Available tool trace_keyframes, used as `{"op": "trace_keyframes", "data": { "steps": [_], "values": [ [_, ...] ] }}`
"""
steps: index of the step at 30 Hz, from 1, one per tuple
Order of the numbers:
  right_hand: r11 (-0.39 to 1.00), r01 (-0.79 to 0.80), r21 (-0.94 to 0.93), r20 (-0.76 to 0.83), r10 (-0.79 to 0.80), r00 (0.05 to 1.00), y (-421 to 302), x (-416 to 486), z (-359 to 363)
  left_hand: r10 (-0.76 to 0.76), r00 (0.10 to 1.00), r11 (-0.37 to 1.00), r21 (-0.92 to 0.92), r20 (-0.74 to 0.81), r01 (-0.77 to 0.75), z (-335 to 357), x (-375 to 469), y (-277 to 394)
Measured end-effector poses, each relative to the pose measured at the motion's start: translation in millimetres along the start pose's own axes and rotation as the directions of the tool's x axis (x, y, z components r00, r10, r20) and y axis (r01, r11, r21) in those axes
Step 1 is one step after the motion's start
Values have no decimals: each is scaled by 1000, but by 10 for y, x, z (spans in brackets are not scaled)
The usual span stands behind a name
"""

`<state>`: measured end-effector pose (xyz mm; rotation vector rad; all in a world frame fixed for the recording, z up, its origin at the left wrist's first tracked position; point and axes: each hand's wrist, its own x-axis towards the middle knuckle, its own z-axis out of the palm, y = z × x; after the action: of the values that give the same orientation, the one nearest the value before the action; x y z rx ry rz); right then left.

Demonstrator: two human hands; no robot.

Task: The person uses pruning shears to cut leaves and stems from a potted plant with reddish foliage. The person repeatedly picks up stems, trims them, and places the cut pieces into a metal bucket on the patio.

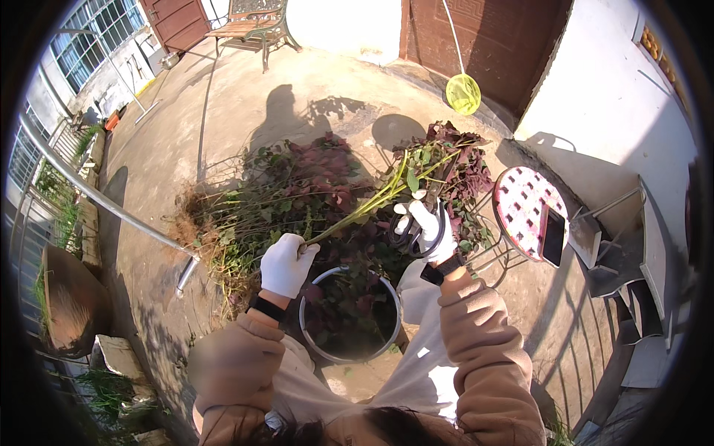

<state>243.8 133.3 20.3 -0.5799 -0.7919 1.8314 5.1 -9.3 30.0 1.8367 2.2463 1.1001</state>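
My left hand (287, 265), in a white glove, is closed on the lower ends of a bunch of green plant stems (368, 206). These stems slant up to the right and end in purple-red leaves (474, 161). In a white glove too, my right hand (427, 226) has its fingers in the black handles of a pair of scissors (411, 237), just under the stems; the blades are mostly hidden. Between my knees stands a round bucket (303, 323) with a grey rim, holding dark leaves. A large heap of leafy plants with brown roots (262, 195) lies beyond it on the ground.
At the right, a round patterned stool (519, 200) bears a black phone (553, 237). A metal rail (111, 203) runs in from the left. A yellow-green net (463, 95) hangs by the brown door (485, 50). Farther back stands a bench (245, 29).
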Motion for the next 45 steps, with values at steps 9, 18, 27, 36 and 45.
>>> {"op": "trace_keyframes", "data": {
  "steps": [9,18,27,36,45],
  "values": [
    [972,154,177,6,-157,988,220,126,223,-182,961,943,-239,207,230,137,105,-43],
    [974,-49,219,148,17,989,461,150,413,-470,812,501,-652,347,569,260,101,-159],
    [975,-223,-25,188,223,956,407,21,431,-466,755,208,-773,461,600,117,64,-377],
    [909,-207,-361,125,267,955,340,29,277,-278,745,-82,-788,606,610,129,50,-424],
    [816,-185,-547,84,274,958,163,87,217,-120,696,79,-692,708,717,279,118,-166]
  ]
}}
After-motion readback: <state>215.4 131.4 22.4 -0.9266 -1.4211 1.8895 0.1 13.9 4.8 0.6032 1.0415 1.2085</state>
